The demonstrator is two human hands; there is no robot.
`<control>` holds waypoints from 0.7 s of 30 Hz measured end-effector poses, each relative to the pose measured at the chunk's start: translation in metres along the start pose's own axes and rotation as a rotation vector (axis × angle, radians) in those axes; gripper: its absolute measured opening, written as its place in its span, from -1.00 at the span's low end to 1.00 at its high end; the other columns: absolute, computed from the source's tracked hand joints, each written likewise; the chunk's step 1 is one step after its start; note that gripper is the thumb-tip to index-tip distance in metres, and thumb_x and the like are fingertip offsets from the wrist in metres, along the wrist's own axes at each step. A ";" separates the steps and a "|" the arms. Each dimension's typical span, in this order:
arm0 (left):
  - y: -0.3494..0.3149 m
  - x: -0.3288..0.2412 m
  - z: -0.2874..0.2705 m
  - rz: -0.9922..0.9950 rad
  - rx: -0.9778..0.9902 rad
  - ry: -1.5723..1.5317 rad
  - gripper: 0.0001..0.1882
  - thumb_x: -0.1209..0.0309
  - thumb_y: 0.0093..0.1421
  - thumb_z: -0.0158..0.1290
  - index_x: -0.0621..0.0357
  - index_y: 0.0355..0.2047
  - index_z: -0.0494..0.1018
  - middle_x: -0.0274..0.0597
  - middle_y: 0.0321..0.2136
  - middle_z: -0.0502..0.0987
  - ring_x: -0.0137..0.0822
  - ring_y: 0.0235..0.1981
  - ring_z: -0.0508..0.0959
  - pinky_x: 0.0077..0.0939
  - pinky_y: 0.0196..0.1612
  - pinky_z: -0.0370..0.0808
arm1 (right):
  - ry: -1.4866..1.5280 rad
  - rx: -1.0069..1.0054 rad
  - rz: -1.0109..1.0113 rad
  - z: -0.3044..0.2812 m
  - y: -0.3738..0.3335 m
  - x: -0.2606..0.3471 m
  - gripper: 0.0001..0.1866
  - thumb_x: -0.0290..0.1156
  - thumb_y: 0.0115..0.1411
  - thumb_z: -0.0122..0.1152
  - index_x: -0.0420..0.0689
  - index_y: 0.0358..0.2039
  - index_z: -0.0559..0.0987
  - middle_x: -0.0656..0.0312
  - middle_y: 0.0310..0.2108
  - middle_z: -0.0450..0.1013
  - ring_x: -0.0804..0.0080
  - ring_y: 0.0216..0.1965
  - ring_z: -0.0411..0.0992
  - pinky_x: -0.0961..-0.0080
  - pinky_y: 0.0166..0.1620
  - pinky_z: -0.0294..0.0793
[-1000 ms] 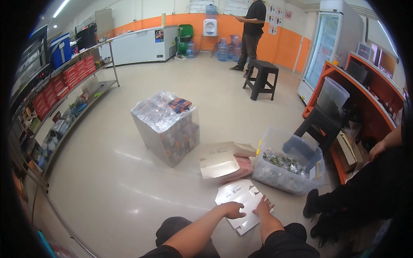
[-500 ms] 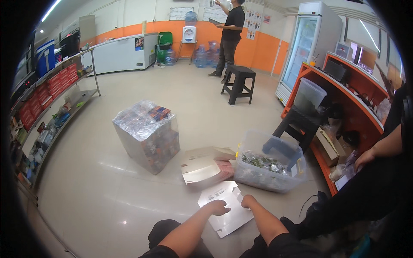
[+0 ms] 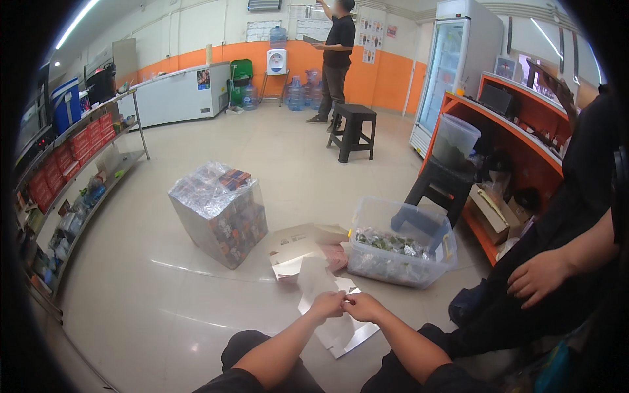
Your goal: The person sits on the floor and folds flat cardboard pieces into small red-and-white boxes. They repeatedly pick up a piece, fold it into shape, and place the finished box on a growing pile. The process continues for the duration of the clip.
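Observation:
A flat, pale cardboard box blank (image 3: 354,335) lies in front of my knees, its far panel standing up from the rest. My left hand (image 3: 327,305) and my right hand (image 3: 364,308) meet over its middle, fingertips together. Both are closed in a pinch on the cardboard, though the exact edge between the fingers is hidden. Just beyond, an open brown carton (image 3: 291,252) touches the raised panel in this view. To its right stands a clear plastic tub (image 3: 400,270) with a heap of small clear packets of something green.
A plastic-wrapped block of packages (image 3: 226,219) stands on the floor at left. At right, a co-worker's hand (image 3: 544,278) hangs near an orange shelf (image 3: 481,232). Black stools (image 3: 354,131) and another person (image 3: 337,59) are farther back. Metal shelving (image 3: 98,190) lines the left.
My hands have come together over the blank, and its far panel has lifted. The co-worker's hand at right has moved nearer and lower. The whole view has shifted slightly.

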State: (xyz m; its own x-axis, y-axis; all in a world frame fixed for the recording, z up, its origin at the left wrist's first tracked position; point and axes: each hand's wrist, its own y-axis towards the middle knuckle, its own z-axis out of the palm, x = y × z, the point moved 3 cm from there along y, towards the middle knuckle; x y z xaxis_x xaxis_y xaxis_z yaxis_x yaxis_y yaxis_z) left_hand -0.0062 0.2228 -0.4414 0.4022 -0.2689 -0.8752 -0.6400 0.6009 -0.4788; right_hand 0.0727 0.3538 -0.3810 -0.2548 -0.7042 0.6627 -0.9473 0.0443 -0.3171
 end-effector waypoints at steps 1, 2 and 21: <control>0.000 -0.002 -0.004 0.055 -0.070 0.070 -0.56 0.10 0.31 0.01 0.28 -0.23 0.63 -0.13 -0.39 0.63 -0.27 -0.27 0.67 -0.32 -0.24 0.57 | 0.101 -0.014 0.054 0.000 -0.006 0.002 -0.50 -0.06 0.36 0.12 -0.21 0.07 0.64 -0.14 0.02 0.58 0.02 0.06 0.56 0.22 0.11 0.51; -0.002 -0.001 -0.008 0.109 -0.142 0.108 -0.59 0.14 0.29 0.00 0.28 -0.24 0.63 -0.13 -0.40 0.63 -0.27 -0.28 0.67 -0.31 -0.24 0.57 | 0.227 -0.020 0.077 -0.001 -0.011 0.002 -0.48 -0.05 0.36 0.13 -0.21 0.10 0.62 -0.12 0.04 0.58 0.05 0.06 0.56 0.24 0.10 0.51; -0.049 -0.048 -0.011 0.319 0.071 -0.360 -0.71 0.34 0.43 0.09 0.21 0.07 0.50 -0.16 -0.01 0.61 -0.24 -0.01 0.63 -0.20 0.11 0.58 | 0.906 0.022 -0.187 -0.032 -0.009 -0.003 -0.49 -0.27 0.43 0.16 -0.16 0.33 0.44 0.20 0.13 0.54 0.40 0.03 0.54 0.38 0.04 0.53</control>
State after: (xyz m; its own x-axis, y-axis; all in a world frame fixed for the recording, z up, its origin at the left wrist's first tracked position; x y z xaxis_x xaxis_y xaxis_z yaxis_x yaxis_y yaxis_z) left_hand -0.0013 0.1979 -0.3766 0.4022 0.2072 -0.8918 -0.7274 0.6639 -0.1738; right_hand 0.0757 0.3781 -0.3589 -0.1612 0.1247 0.9790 -0.9868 -0.0342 -0.1582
